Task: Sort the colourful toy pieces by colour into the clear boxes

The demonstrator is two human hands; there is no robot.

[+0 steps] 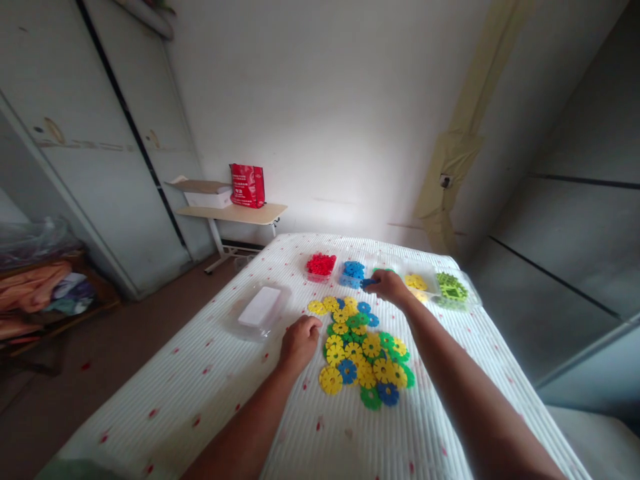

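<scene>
A pile of flat plastic snowflake discs (363, 350) in yellow, green and blue lies on the white ribbed cloth. My right hand (387, 287) reaches past the pile and pinches a blue disc (368, 283) just beside the clear tub of blue discs (353, 273). My left hand (299, 340) rests on the cloth at the pile's left edge, fingers curled in; nothing shows in it. To the left of the blue tub stands a tub of red discs (321, 265). Right of my hand are a tub of yellow discs (416, 283) and one of green discs (453, 288).
A clear lidded box with a white block (260, 308) sits left of the pile. The covered table (200, 393) drops off at its left and right edges. Behind it stands a small side table (235, 213) with a red bag (247, 185) and a box.
</scene>
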